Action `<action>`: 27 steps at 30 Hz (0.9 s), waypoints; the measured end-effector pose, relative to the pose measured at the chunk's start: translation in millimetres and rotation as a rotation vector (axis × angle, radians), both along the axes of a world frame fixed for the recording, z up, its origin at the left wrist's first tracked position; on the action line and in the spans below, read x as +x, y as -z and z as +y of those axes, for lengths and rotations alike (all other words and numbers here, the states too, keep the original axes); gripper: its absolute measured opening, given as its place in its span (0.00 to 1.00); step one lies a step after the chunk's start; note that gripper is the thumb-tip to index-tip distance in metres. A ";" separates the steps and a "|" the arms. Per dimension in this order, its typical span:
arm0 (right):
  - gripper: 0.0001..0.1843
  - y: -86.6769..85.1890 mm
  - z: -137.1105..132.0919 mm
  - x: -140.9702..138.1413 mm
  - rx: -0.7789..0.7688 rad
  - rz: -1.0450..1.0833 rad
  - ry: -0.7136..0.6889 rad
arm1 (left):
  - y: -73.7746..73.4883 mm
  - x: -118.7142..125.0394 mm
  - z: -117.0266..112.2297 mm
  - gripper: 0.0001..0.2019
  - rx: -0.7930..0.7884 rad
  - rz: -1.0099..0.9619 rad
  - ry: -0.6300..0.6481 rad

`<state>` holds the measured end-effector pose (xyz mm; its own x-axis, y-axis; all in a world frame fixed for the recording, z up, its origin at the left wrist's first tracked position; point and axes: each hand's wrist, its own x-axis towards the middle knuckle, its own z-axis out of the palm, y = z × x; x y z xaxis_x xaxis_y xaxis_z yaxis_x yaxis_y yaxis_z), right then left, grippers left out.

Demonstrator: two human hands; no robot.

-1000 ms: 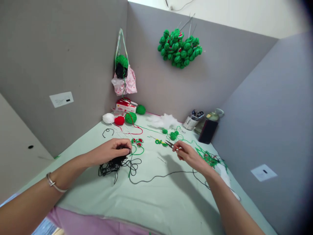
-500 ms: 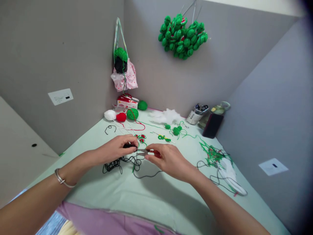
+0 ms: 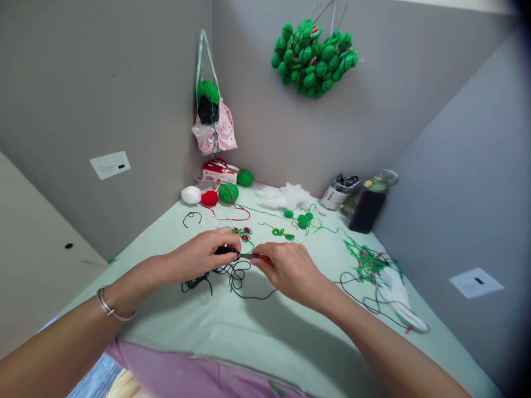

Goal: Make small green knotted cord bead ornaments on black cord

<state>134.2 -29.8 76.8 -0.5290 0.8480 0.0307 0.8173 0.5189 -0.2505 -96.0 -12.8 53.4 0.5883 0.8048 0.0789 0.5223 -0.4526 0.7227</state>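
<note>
The black yarn (image 3: 197, 282) lies in loose loops on the green-covered bench (image 3: 274, 342), its upper part bunched in the left hand (image 3: 203, 251), whose fingers are clamped on it. Just right of the black yarn, the right hand (image 3: 290, 271) has its fingers closed around the scissors (image 3: 248, 256), blades pointing at the left fingertips; whether the blades touch a strand, I cannot tell. From the black yarn, 1 strand runs rightward beneath the right hand. Just beyond the black yarn sit small red-and-green pieces (image 3: 243, 232); farther beyond it stand 3 balls in a row: a white ball (image 3: 191, 194), a red ball (image 3: 209, 198) and a green ball (image 3: 228, 193). Beyond the black yarn and to its right lies a green piece with a hook (image 3: 283, 232). Well to the right of the black yarn is a heap of green scraps (image 3: 365, 261), and farther back on that side is a pen cup (image 3: 335, 194).
</note>
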 end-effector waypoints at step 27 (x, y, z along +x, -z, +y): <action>0.14 18.3 24.5 76.3 0.106 -0.339 0.366 | -12.6 -50.8 26.7 0.12 0.159 0.090 -0.132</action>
<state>210.5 -5.3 58.5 -0.1930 0.9812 0.0050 0.9765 0.1916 0.0985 -146.7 13.9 65.9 0.4889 0.8570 0.1631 0.6437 -0.4806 0.5956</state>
